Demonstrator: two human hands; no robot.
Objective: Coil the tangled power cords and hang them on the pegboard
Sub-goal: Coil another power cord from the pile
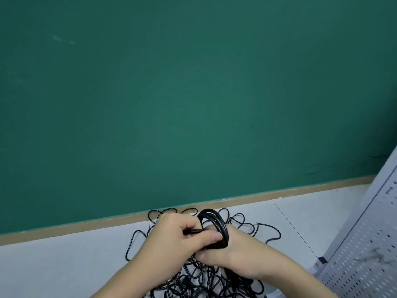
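A tangle of thin black power cords (199,282) lies on the pale floor, spreading from the wall's foot to the frame's bottom edge. Above it I hold a coil of black cord (216,224), several loops wound around my right hand (234,257). My left hand (180,235) is closed on a strand of the same cord, thumb pressed against the coil. A white pegboard (365,265) leans at the right edge, with a metal hook visible on it.
A green wall (171,93) with a tan baseboard (279,192) fills most of the view. The light tiled floor (64,265) runs along the bottom. The pegboard's black foot (321,259) rests on the floor at the right.
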